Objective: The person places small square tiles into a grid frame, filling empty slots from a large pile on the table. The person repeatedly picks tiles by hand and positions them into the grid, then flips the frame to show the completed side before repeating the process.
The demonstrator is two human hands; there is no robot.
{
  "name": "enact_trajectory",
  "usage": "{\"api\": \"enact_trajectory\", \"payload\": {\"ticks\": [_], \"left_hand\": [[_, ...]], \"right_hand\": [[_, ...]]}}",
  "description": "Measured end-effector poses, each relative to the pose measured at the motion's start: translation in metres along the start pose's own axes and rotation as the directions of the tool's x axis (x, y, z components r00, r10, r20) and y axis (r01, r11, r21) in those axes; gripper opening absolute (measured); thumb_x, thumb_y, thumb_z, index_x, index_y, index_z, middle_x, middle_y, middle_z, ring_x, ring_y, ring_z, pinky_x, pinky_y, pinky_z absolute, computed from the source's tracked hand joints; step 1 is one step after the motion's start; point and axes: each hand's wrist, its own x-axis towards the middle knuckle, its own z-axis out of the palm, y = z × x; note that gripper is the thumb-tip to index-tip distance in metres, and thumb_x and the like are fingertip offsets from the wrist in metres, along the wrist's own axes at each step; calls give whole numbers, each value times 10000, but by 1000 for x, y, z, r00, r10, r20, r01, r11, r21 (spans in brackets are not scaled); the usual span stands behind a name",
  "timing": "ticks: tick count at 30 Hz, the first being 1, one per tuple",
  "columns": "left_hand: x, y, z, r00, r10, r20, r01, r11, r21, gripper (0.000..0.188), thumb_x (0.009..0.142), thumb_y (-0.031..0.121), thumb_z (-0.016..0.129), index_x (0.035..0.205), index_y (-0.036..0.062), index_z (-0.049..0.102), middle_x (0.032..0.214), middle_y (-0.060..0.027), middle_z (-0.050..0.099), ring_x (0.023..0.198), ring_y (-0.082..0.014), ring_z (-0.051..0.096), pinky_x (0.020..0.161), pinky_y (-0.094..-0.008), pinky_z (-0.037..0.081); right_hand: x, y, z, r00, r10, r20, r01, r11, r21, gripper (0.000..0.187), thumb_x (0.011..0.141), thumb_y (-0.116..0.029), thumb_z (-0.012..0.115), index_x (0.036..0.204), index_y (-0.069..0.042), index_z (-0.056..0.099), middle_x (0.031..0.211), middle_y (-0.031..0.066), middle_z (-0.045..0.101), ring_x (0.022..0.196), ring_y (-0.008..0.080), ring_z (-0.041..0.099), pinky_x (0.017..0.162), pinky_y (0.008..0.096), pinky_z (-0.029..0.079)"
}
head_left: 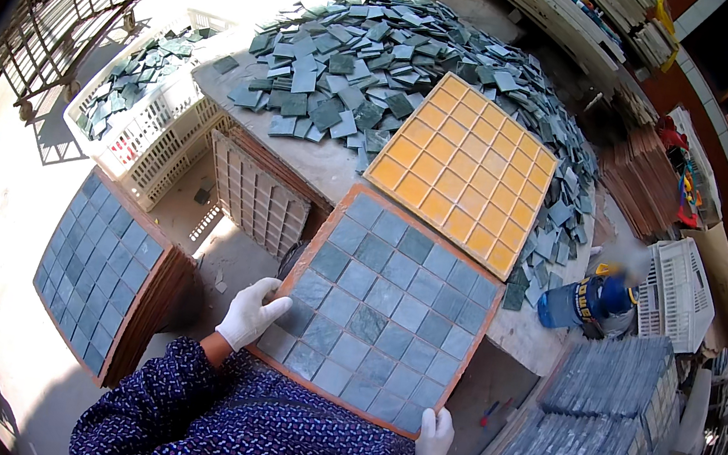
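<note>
A square tray with a reddish-brown rim (319, 238) rests in front of me, tilted, its grid filled with grey-green stone tiles (366, 325). My left hand (250, 312), in a white glove, is closed on its left edge, thumb on top. At the near right corner, my gloved right hand (434, 438) grips the same tray; its fingers underneath are hidden. Just beyond lies a yellow grid mould (462, 167) with bare square cells, on the table edge by a big heap of loose tiles (350, 65).
On the left stand a stack of trays topped with tiles (97, 270) and white crates (172, 138) holding tiles. Brown grid trays (257, 197) lean under the table. To the right are a blue jug (581, 302), a white basket (676, 293) and wrapped tile stacks (588, 431).
</note>
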Motion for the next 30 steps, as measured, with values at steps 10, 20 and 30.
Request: {"api": "enact_trajectory", "payload": {"ticks": [10,20,30], "left_hand": [[15,5,-12,967,68,246,50,895,-442,445,930,300,579,1210,-46,550,1048,-79,620,935,-142,577,819,-292,486],[-100,-20,-65,920,-64,387,389,283,-877,623,943,340,577,1409,15,321,1324,-146,506,1168,-246,552,999,-393,467],[-217,-89,-159,839,-300,-453,-331,378,-864,552,947,285,548,1390,23,351,1301,-136,528,1153,-290,562,975,-453,479]], "right_hand": [[-7,-26,-7,978,-109,-178,108,994,-17,243,886,-201,567,904,36,622,708,96,605,662,163,574,628,355,456],[45,-67,8,917,-374,141,341,916,211,416,936,-327,547,1071,62,605,935,173,661,825,251,631,748,373,496],[58,-166,121,619,-554,556,565,807,174,399,831,-151,673,1181,5,563,1010,153,676,876,195,680,774,289,529]]}}
